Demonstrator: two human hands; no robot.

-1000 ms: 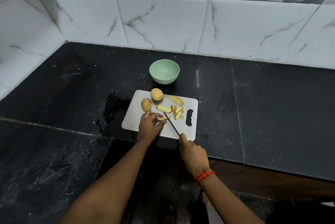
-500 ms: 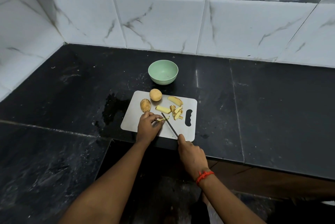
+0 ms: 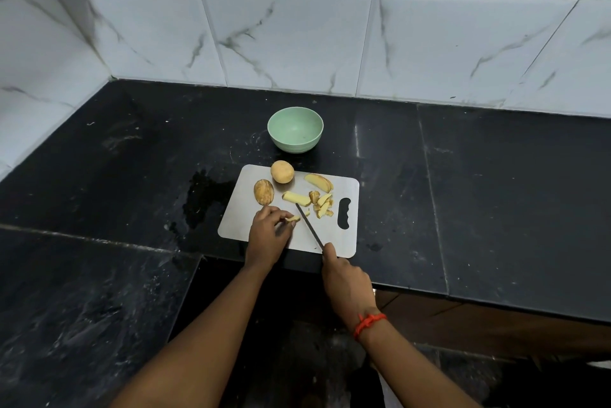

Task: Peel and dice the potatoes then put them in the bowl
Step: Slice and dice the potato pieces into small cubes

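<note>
The black stone worktop point(image 3: 496, 192) carries a steel cutting board point(image 3: 239, 216) at its front edge, and a pale green bowl point(image 3: 296, 144) stands just behind the board with no potato in it yet. The right hand point(image 3: 347, 282) is clenched round the handle of a knife point(image 3: 309, 225), whose blade slants across the board. The left hand point(image 3: 267, 232) pinches a small potato strip point(image 3: 293, 218) against the board, right beside the blade. At the board's far left lie a round potato point(image 3: 282, 171) and a streaky, partly peeled potato point(image 3: 263, 192). To their right are a wedge point(image 3: 319, 182), a longer peeled strip point(image 3: 296, 197) and a little heap of cut pieces point(image 3: 323, 206). Cut potato is probably firm, light and slick with starch, so the strip is best pressed flat side down with the fingertips tucked back from the edge. The whole ones look likely to roll and would want a firm hold across the middle.
</note>
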